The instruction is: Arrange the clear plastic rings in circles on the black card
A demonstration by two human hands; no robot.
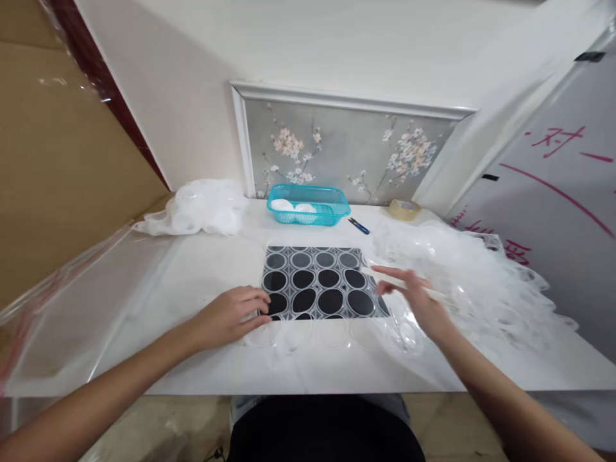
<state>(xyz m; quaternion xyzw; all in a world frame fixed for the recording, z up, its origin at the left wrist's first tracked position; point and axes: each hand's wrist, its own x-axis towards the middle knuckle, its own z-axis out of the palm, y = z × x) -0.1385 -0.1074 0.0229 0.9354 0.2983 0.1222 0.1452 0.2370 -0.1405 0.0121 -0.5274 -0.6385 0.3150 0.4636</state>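
Note:
A dark rectangular patterned sheet (328, 278) with rows of black ovals lies on the white table. Clear plastic film with round outlines covers it and runs past its front edge. My left hand (235, 314) rests at the sheet's left edge, fingers curved and thumb apart, with nothing visible in it. In my right hand (416, 296) is a slim white stick (385, 276), gripped like a pen. Its tip is over the sheet's right side, and its back end sticks out past the hand toward a heap of clear plastic pieces (462, 276).
A blue plastic basket (308, 196) with white round items stands at the back, beside small blue thread snips (359, 226). A tape roll (404, 209) is farther right. White plastic pieces (202, 205) are piled back left. Cardboard (67, 135) and a whiteboard (548, 186) flank the table.

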